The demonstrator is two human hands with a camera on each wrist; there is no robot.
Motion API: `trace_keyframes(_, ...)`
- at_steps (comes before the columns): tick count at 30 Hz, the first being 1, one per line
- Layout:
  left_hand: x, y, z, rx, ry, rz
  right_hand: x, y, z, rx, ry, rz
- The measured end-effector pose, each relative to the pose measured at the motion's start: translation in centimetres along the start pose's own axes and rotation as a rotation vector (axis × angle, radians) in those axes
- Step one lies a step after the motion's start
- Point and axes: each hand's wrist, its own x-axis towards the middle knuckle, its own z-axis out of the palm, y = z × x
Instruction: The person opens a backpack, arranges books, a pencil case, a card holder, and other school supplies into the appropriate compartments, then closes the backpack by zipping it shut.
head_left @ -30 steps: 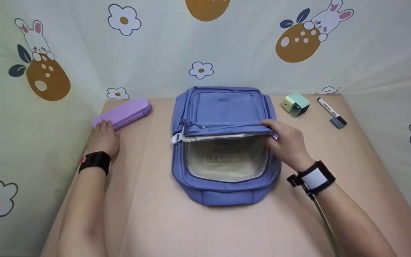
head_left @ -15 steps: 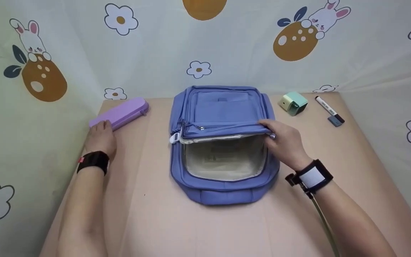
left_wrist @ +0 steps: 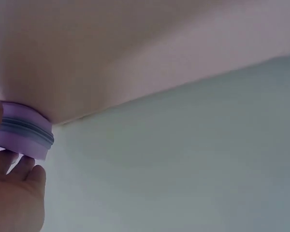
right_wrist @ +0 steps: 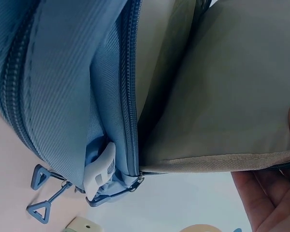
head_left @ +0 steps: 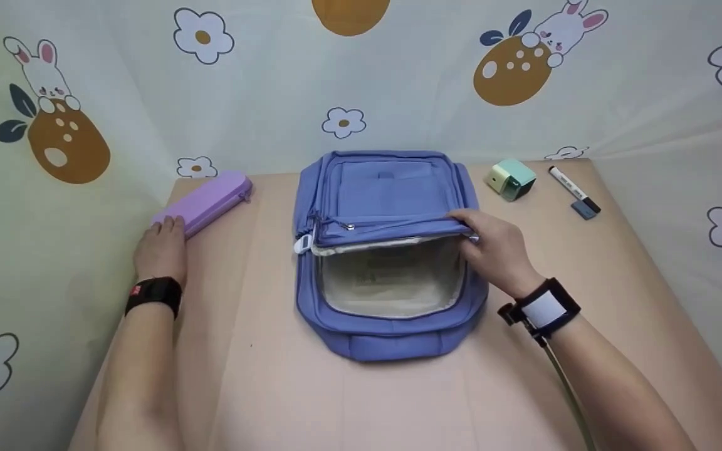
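Note:
In the head view a blue backpack [head_left: 392,344] lies on the table with its front compartment unzipped, the pale lining showing. My right hand [head_left: 496,250] pinches the edge of the raised flap [head_left: 386,233] at its right corner. The right wrist view shows the thumb on the lining side and fingers [right_wrist: 261,193] behind the flap. On the left, my left hand [head_left: 162,250] holds the near end of a purple zipped pencil case [head_left: 207,200]. Thumb and fingers [left_wrist: 21,166] lie on opposite sides of that end in the left wrist view.
Right of the backpack sit a green-and-yellow pencil sharpener [head_left: 511,180], a black-capped white marker [head_left: 573,188] and a small blue-grey block [head_left: 585,208]. Patterned cloth [head_left: 273,75] walls the back and both sides. A cable [head_left: 568,388] runs from the right wristband.
The pencil case's near end has shifted slightly toward me with my left hand, so the case sits a little steeper. My right hand keeps holding the flap. The head view has drifted a little.

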Motion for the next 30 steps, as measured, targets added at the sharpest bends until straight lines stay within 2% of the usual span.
trace_keyframes(4,0.4,0.1,-0.1,-0.002,0.049,0.009,0.0,0.1,-0.1,-0.004,0.004,0.006)
trace_keyframes(8,0.8,-0.1,0.0,-0.06,0.103,0.001,-0.1,0.1,-0.1,-0.005,0.005,0.012)
trace_keyframes(12,1.2,-0.5,0.4,-0.208,0.081,-0.103,-0.1,0.0,-0.1,-0.004,-0.006,0.012)
trace_keyframes(15,1.4,-0.8,0.5,-0.347,0.015,-0.209,-0.1,0.0,0.0,-0.003,-0.015,0.013)
trace_keyframes(17,1.5,-1.0,0.6,-0.399,-0.016,-0.261,-0.1,-0.1,0.1,-0.001,-0.022,0.014)
trace_keyframes(19,1.4,-1.0,0.7,-0.398,-0.036,-0.289,0.0,-0.1,0.1,0.001,-0.025,0.011)
trace_keyframes(25,1.6,-0.6,0.7,-0.257,-0.037,-0.291,0.2,-0.2,0.0,-0.006,-0.027,0.001)
trace_keyframes(27,1.8,-0.3,0.7,-0.266,-0.034,-0.306,0.2,-0.2,0.0,-0.01,-0.031,0.004)
trace_keyframes(30,2.1,0.3,0.7,-0.364,-0.037,-0.343,0.1,-0.1,-0.1,-0.014,-0.035,0.013)
